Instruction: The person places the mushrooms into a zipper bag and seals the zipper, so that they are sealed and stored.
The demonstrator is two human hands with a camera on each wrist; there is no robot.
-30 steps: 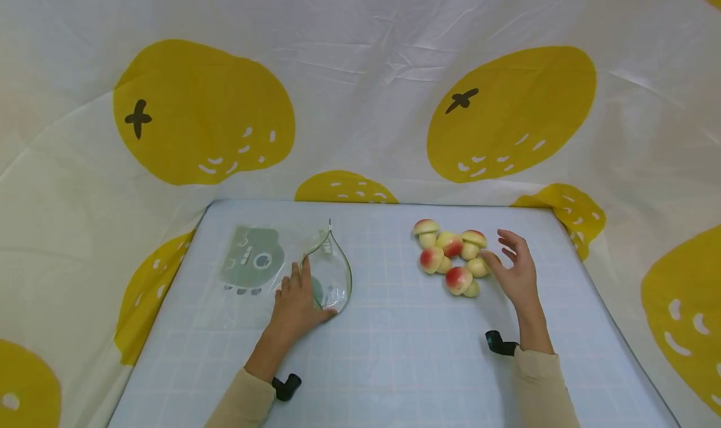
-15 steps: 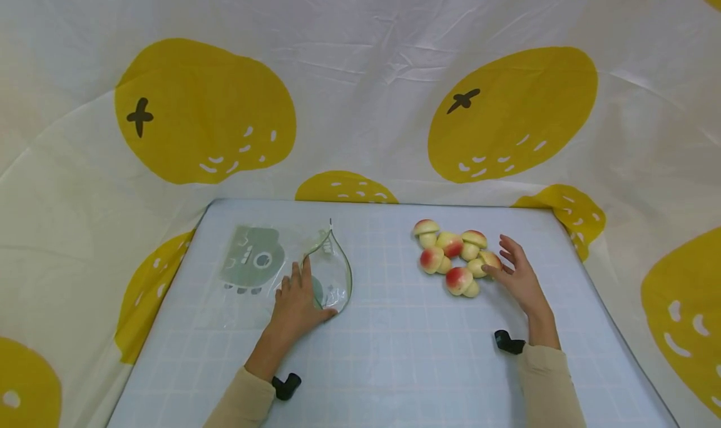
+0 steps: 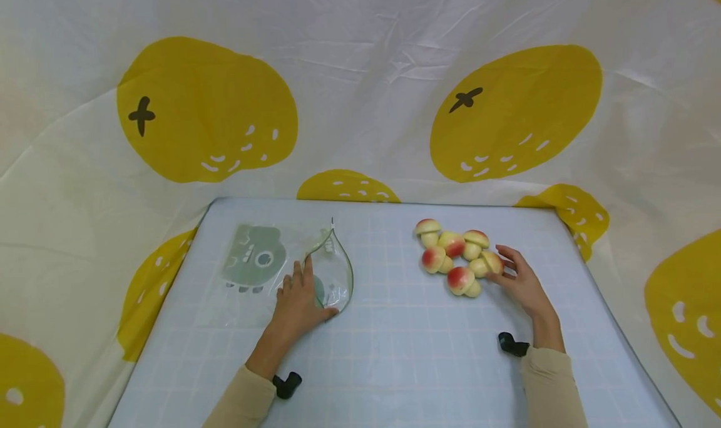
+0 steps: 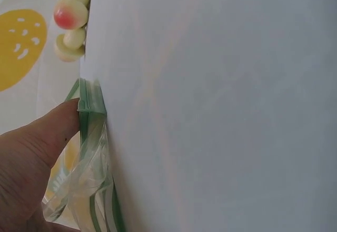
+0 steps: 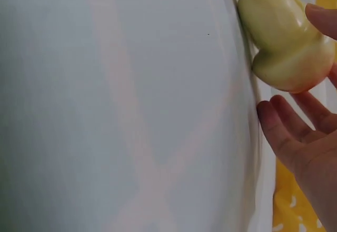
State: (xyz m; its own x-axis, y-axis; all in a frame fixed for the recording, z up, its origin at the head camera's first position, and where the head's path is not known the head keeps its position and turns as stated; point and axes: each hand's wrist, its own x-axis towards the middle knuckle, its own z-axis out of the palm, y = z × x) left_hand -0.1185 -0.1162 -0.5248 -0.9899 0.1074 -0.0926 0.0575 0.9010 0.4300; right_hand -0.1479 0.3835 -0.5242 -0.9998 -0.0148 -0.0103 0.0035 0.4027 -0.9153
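My left hand (image 3: 297, 303) lies with fingers spread at the mouth of a clear zip bag (image 3: 352, 271). Its thumb (image 4: 66, 119) presses the green-edged rim from inside, holding the mouth apart. At right, my right hand (image 3: 526, 284) is around the outer side of a toy mushroom (image 3: 492, 263), pale yellow with a reddish cap. In the right wrist view, the thumb (image 5: 324, 20) overlaps this mushroom (image 5: 287, 42) from above, and loosely bent fingers stand under the cap with a gap showing. Several more toy mushrooms (image 3: 460, 280) cluster beside it.
The bag carries a green cartoon print (image 3: 253, 256) on its flat left part. A pale checked cloth covers the table (image 3: 394, 353). Behind it hangs a white curtain (image 3: 360, 102) with yellow fruit shapes. A black wrist camera (image 3: 512, 345) sits at the right cuff.
My right hand has moved from above the rightmost mushroom to its outer side, lower and nearer, with thumb and fingers coming in around it. The left hand and bag have stayed put.
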